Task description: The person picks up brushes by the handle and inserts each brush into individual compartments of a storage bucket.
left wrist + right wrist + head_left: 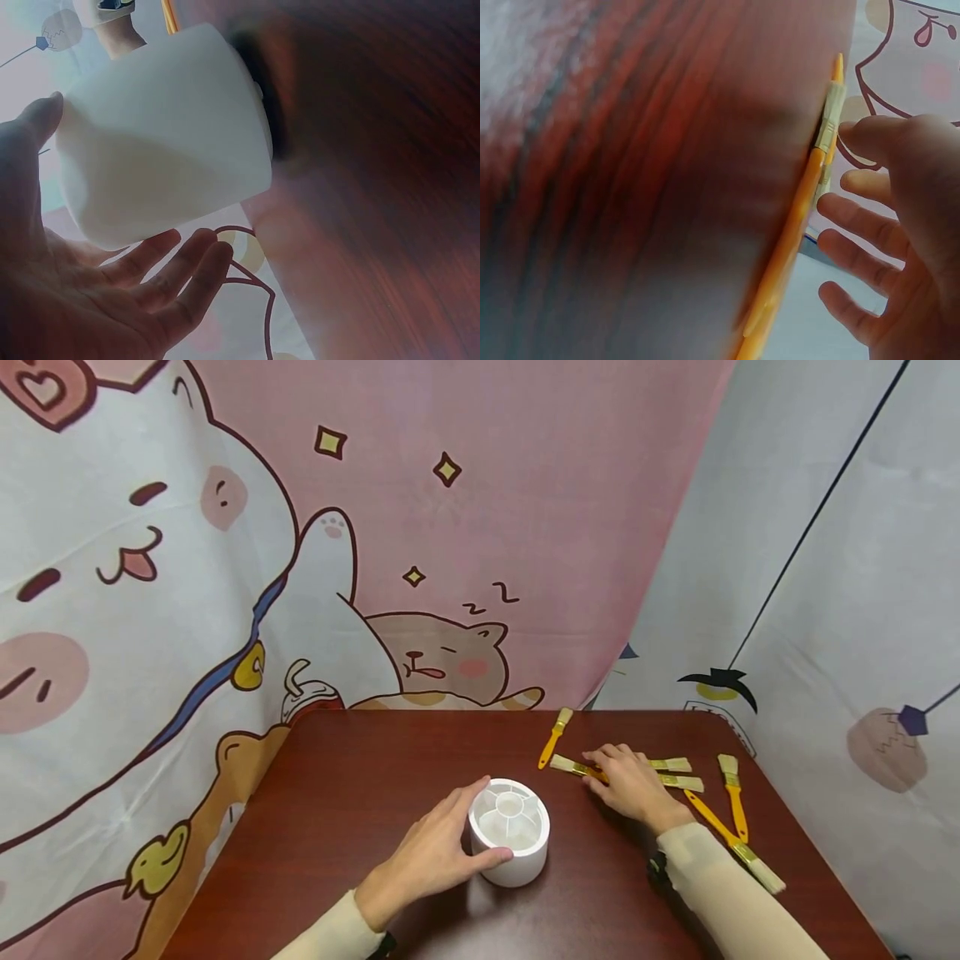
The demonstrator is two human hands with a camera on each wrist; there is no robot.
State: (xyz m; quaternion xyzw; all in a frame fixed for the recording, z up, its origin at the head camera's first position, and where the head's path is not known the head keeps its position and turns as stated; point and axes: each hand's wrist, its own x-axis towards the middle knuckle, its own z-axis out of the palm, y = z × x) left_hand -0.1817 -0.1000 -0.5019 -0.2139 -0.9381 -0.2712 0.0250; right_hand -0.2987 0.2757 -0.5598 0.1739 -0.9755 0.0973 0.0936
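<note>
A white round organizer [530, 862] with divided compartments stands upright on the table. My left hand [431, 847] holds it from the left, thumb over the near rim and index finger at the far rim. In the left wrist view, the organizer's smooth side [165, 135] lies between the thumb and the other fingers. My right hand [633, 783] reaches over a flat paintbrush [567, 765] with pale bristles and a yellow handle. Its fingers are spread and loosely bent right by the handle. In the right wrist view, yellow handles [791, 232] run beside the spread fingers.
Another paintbrush [556, 739] lies just beyond, angled toward the back edge. Two more brushes [687, 783] poke out right of the right hand. Farther right lie a brush [734, 799] and a slanted brush [738, 846]. Printed cloth [570, 527] hangs behind the table [360, 777].
</note>
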